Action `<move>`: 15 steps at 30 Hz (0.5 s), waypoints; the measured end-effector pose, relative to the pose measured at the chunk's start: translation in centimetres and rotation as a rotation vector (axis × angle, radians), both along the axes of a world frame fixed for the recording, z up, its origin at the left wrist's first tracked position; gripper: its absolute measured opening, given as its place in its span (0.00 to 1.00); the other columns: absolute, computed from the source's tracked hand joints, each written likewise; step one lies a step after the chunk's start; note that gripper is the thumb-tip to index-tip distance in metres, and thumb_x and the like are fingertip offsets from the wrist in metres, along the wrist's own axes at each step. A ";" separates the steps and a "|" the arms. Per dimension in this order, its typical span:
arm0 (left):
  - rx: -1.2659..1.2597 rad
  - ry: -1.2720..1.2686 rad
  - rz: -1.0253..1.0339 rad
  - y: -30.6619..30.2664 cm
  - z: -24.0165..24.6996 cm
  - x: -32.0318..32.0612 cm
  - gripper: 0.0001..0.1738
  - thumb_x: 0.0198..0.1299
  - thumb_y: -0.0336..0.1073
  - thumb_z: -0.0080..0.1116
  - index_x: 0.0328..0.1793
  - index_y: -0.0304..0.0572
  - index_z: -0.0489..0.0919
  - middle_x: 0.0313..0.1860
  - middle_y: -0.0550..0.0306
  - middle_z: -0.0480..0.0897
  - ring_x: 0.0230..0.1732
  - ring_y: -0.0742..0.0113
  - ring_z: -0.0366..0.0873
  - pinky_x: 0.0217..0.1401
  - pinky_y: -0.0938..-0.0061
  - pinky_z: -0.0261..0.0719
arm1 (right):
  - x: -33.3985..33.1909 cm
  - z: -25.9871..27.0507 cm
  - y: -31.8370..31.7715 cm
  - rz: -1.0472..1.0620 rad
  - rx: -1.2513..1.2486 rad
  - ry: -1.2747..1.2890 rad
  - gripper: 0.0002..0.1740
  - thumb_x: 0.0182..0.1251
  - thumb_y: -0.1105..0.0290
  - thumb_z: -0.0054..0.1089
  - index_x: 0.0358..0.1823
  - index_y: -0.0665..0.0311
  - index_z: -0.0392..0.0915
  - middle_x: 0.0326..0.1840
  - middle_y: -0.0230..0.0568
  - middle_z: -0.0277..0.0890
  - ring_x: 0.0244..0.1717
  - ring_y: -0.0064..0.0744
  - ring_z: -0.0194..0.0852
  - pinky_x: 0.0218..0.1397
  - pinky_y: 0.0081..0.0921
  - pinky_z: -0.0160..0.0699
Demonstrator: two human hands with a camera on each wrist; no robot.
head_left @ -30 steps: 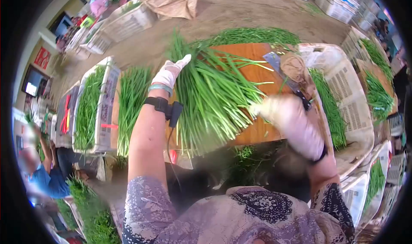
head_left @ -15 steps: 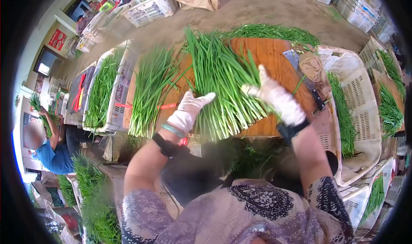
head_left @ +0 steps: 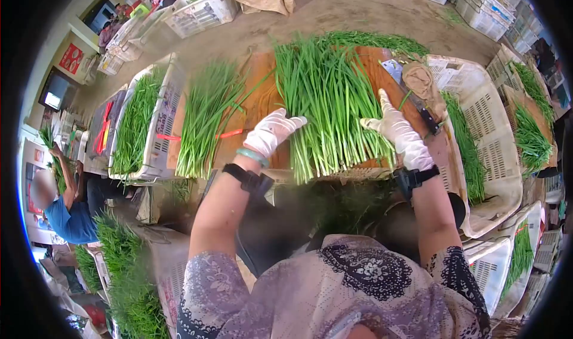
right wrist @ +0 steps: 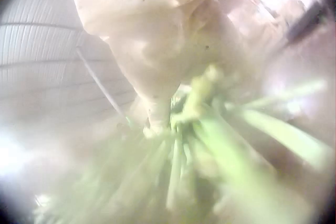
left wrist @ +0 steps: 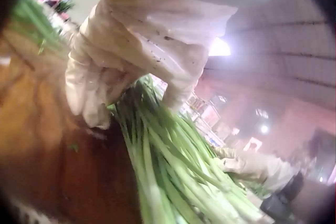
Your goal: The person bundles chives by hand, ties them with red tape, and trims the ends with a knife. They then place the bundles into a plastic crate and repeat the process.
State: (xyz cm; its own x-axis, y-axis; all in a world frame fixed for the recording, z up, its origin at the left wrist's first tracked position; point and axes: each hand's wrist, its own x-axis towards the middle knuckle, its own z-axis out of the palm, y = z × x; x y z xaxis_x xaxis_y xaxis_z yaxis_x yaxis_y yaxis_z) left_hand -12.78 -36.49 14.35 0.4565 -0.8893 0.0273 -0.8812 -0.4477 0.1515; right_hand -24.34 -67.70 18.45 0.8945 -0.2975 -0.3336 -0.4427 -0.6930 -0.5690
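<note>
A broad, fanned pile of garlic chives (head_left: 334, 106) lies on the brown wooden board (head_left: 259, 85), pale stalk ends toward the person. My left hand (head_left: 271, 133), in a white glove, is at the pile's left side, its thumb pointing across the stalks. In the left wrist view, its gloved fingers (left wrist: 89, 98) rest beside the stalks, low by the board. My right hand (head_left: 397, 130), gloved too, touches the pile's right edge with fingers straight and thumb spread over the stalks. The right wrist view is blurred, with pale stalks close below the glove.
A second chive bunch (head_left: 206, 118) lies to the left, near a red strip (head_left: 230, 133). At the board's right are a knife (head_left: 427, 118) and a brown cloth bundle (head_left: 421, 81). White crates (head_left: 495, 130) with chives stand on both sides. Another person (head_left: 71, 213) sits far left.
The right hand, blurred near the stalk ends a second ago, has come up to the pile's right edge. The left hand moved down from the leafy part to the left side. The pile lies straighter.
</note>
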 end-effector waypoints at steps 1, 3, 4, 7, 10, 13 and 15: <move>0.086 0.132 0.295 -0.6 4.0 -1.4 0.23 0.69 0.48 0.48 0.62 0.39 0.75 0.49 0.34 0.81 0.54 0.46 0.78 0.62 0.65 0.73 | -0.3 0.2 -0.3 0.019 -0.117 -0.008 0.61 0.54 0.49 0.71 0.79 0.56 0.36 0.64 0.63 0.68 0.64 0.54 0.70 0.66 0.38 0.68; 0.132 0.120 0.560 -0.2 7.9 -2.1 0.32 0.64 0.58 0.51 0.62 0.39 0.75 0.47 0.33 0.81 0.53 0.46 0.78 0.60 0.66 0.74 | -1.9 2.5 1.0 0.040 -0.467 -0.081 0.52 0.56 0.46 0.67 0.76 0.59 0.50 0.62 0.60 0.71 0.62 0.52 0.71 0.65 0.37 0.69; 0.095 -0.031 0.537 0.8 8.0 -1.7 0.37 0.61 0.63 0.53 0.63 0.39 0.74 0.47 0.35 0.81 0.54 0.47 0.78 0.60 0.67 0.74 | -3.1 2.7 2.2 0.126 -0.355 -0.193 0.46 0.57 0.48 0.66 0.73 0.60 0.56 0.62 0.58 0.72 0.62 0.51 0.72 0.65 0.36 0.69; -0.202 -0.226 0.224 -1.5 9.7 -1.1 0.32 0.63 0.55 0.53 0.69 0.47 0.70 0.62 0.44 0.75 0.65 0.51 0.71 0.71 0.65 0.63 | -5.3 3.2 7.3 0.449 -0.073 -0.426 0.28 0.61 0.56 0.63 0.58 0.65 0.74 0.58 0.52 0.75 0.59 0.49 0.73 0.62 0.35 0.71; -0.188 -0.211 0.020 -5.5 5.5 -1.2 0.33 0.65 0.52 0.51 0.76 0.64 0.59 0.77 0.55 0.58 0.78 0.47 0.49 0.76 0.47 0.49 | -3.7 0.0 14.1 0.710 -0.001 -0.739 0.16 0.60 0.63 0.61 0.46 0.65 0.80 0.44 0.49 0.79 0.49 0.50 0.76 0.56 0.37 0.74; -0.054 -0.016 0.011 -6.0 1.6 -0.8 0.34 0.67 0.55 0.46 0.79 0.67 0.55 0.79 0.58 0.53 0.80 0.48 0.45 0.77 0.45 0.44 | -2.2 -4.7 14.7 0.609 0.009 -0.789 0.10 0.60 0.68 0.59 0.41 0.63 0.80 0.35 0.45 0.77 0.42 0.47 0.75 0.49 0.37 0.75; -0.101 -0.039 0.032 -5.3 0.2 -0.9 0.35 0.68 0.56 0.43 0.80 0.68 0.51 0.81 0.58 0.50 0.80 0.48 0.44 0.77 0.46 0.43 | -5.1 -5.4 14.8 0.611 -0.003 -0.595 0.07 0.57 0.74 0.56 0.36 0.61 0.81 0.35 0.41 0.77 0.38 0.42 0.75 0.43 0.33 0.76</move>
State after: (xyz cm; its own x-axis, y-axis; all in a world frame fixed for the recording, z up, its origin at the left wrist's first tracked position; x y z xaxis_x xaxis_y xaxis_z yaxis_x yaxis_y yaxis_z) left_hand -13.66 -41.79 14.59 0.4818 -0.8660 0.1343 -0.8727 -0.4602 0.1632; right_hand -29.44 -52.94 13.06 0.9243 0.2943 0.2429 0.3816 -0.7146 -0.5863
